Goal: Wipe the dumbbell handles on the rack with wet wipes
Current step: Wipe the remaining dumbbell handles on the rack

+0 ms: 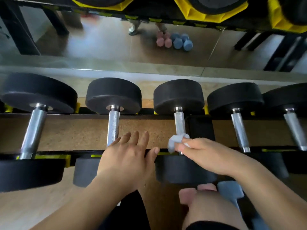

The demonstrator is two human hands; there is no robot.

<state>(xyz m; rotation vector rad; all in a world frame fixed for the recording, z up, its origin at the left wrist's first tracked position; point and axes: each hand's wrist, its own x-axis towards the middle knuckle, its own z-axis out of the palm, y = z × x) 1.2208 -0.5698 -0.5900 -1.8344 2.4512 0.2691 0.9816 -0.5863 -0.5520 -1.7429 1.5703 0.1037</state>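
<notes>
Several black dumbbells with knurled steel handles lie across the rack (49, 154). My right hand (204, 155) pinches a crumpled white wet wipe (175, 141) against the near end of the middle dumbbell's handle (179, 122). My left hand (127, 155) lies flat with fingers spread between two dumbbells, its thumb on the rack's front rail. Its little-finger side is next to the near end of the second handle (113, 125). Other handles stand at the far left (34, 130) and to the right (240, 130).
A mirror behind the rack reflects the floor with small pink (163, 41) and blue dumbbells (181, 42). An upper shelf (207, 17) with yellow cradles overhangs at the top. Small pink and blue dumbbells (229, 190) lie by my knee (211, 211) on the floor.
</notes>
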